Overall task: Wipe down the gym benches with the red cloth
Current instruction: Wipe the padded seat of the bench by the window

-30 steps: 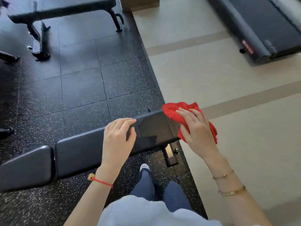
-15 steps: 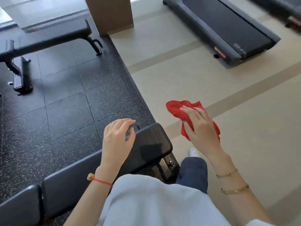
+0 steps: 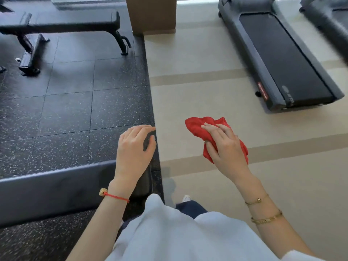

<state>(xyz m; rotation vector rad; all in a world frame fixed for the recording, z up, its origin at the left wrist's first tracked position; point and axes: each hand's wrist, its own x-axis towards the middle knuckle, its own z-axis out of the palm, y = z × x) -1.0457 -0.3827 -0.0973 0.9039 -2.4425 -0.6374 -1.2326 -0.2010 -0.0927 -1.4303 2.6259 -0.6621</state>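
Right hand (image 3: 225,146) at 3 o'clock of centre, palm down, forearm rising from lower right, wrist slightly bent; grip pinching the crumpled red cloth (image 3: 200,128), fingers curled over it, cloth bunching out at 11 o'clock of the knuckles and hanging under the palm. Cloth held in the air over the beige floor (image 3: 207,59), apart from any bench. Left hand (image 3: 134,149) near centre, palm down, fingers loosely curled and spread, holding nothing; it sits above the end of the near bench (image 3: 56,187), contact with the pad unclear. Near bench runs from 9 o'clock toward centre on the black speckled mat (image 3: 75,110). Second bench (image 3: 62,21) at 11 o'clock, well apart. Treadmill (image 3: 278,53) at 1 o'clock. Red string bracelet (image 3: 115,197) on left wrist, gold bracelets (image 3: 266,217) on right.
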